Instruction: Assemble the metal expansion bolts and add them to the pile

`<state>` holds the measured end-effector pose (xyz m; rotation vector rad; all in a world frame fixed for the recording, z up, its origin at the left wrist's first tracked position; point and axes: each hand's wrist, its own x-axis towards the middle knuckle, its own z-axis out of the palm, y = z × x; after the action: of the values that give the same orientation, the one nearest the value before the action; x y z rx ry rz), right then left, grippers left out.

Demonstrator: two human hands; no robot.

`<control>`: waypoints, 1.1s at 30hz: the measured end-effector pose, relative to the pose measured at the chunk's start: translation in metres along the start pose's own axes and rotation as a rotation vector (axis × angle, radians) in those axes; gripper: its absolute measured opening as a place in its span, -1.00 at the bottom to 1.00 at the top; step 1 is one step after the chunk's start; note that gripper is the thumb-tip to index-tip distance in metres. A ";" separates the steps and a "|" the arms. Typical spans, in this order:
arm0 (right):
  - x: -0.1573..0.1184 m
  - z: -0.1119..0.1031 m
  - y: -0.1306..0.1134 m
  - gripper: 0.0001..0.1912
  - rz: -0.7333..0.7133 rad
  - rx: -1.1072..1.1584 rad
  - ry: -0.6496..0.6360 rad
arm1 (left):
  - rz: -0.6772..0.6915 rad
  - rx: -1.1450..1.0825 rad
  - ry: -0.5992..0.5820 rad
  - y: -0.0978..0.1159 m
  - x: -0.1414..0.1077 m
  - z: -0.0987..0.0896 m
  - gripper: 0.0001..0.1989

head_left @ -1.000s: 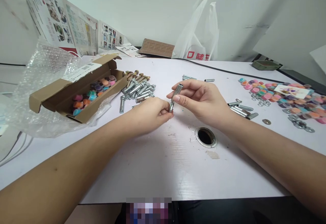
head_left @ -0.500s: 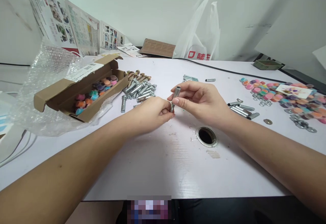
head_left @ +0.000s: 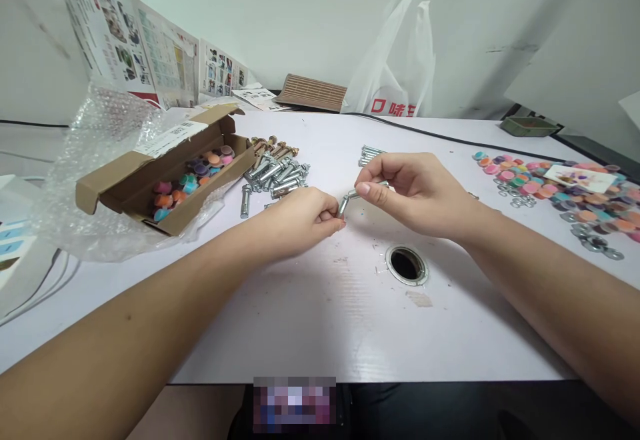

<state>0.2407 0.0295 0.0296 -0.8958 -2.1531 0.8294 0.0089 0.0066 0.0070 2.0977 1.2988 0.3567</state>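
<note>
Between the thumb and curled fingers of my left hand (head_left: 320, 217) is a silver metal cylinder (head_left: 343, 206), its lower part hidden. I cannot tell if it is a bolt or a sleeve. My right hand (head_left: 410, 190) pinches a slim silver metal sleeve (head_left: 353, 194), held aslant, partly behind the fingers. The two pieces meet or nearly meet end to end. Left of my hands lies a pile of silver expansion bolts (head_left: 280, 177), with one bolt (head_left: 245, 201) standing upright in front. A row of silver bolts (head_left: 370, 154) lies just beyond my right hand.
An open cardboard box (head_left: 170, 223) with coloured caps sits left on bubble wrap (head_left: 60, 213). Coloured caps (head_left: 535, 187) and metal nuts (head_left: 595, 243) lie at right. A round cable hole (head_left: 406, 265) opens in front of my right hand. A white plastic bag (head_left: 390, 80) stands at the back.
The upright silver tube between my hands now shows as two pieces at an angle. My right hand has shifted right, tilting its piece; my left hand stays almost in place.
</note>
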 end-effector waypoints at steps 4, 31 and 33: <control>0.002 0.005 -0.001 -0.67 0.002 -0.009 0.008 | 0.001 0.014 0.000 -0.001 0.001 0.000 -0.73; 0.008 0.021 -0.001 -0.57 0.049 -0.106 -0.119 | -0.002 0.077 0.069 0.000 0.004 0.003 -0.72; 0.008 0.022 -0.001 -0.60 0.054 -0.136 -0.108 | -0.003 0.077 0.066 0.000 0.004 0.003 -0.74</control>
<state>0.2191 0.0284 0.0205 -1.0011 -2.3104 0.7811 0.0130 0.0091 0.0041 2.1633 1.3740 0.3834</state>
